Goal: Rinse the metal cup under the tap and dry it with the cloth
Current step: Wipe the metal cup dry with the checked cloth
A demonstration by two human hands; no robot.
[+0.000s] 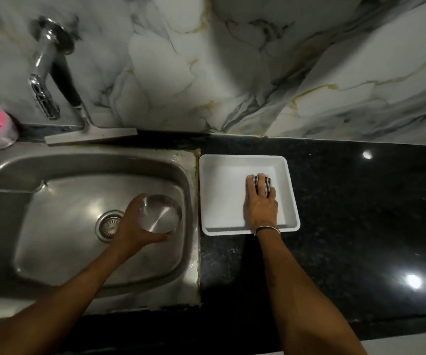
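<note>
Metal cup [159,213]: brushed steel, satin sheen. Sink [53,175]: matt stainless steel, dulled and water-marked. Tap [43,73]: polished chrome, mirror-bright. Tray [222,190]: smooth white plastic, matt. Cloth [262,183]: woven fabric, dark and white striped. Surface [347,213]: speckled black stone, glossy. Wall [232,60]: veined marble-look, smooth

The sink [53,190] basin lies open left of the drain [108,225] — the tap [43,73] overhangs its back-left corner, a squeegee [91,135] lines the rear ledge; right of the white tray [222,196], the dark counter [347,213] is bare
</note>
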